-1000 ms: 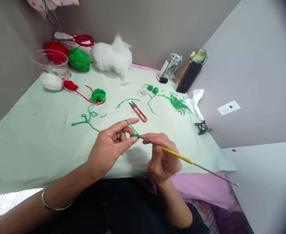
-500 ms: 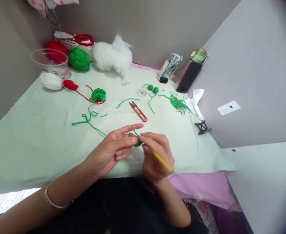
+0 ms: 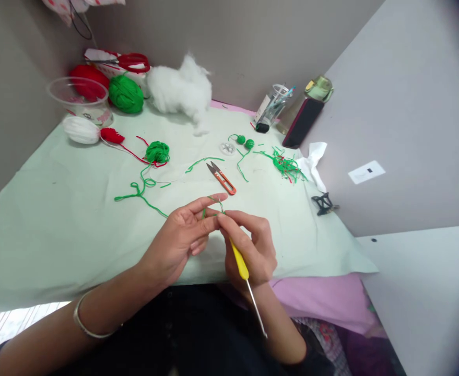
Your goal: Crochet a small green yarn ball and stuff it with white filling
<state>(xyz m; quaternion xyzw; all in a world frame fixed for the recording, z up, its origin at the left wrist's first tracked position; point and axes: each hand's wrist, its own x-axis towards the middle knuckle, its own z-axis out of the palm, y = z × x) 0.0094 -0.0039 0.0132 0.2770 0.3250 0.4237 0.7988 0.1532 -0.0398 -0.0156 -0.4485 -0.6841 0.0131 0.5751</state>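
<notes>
Near the table's front edge, my left hand (image 3: 188,232) pinches green yarn, with a strand over its raised index finger. My right hand (image 3: 252,245) grips a crochet hook with a yellow handle (image 3: 239,261); a metal end sticks out down toward the wrist. The hook's upper tip meets the yarn between both hands, where fingertips nearly touch. The worked green piece is mostly hidden by the fingers. From the left hand, green yarn (image 3: 151,204) runs left to a small green ball (image 3: 157,152). Orange thread snips (image 3: 223,180) lie just beyond the hands.
White stuffing (image 3: 180,89), a green skein (image 3: 126,94), red yarn (image 3: 89,82) and a plastic tub (image 3: 96,112) stand at the back left. Two small green balls, yarn scraps (image 3: 286,164), a phone (image 3: 303,124) and a black clip (image 3: 324,203) lie right.
My right hand has turned, so the hook's handle points more downward and its metal lower end shows. The green piece between my fingers is now less visible.
</notes>
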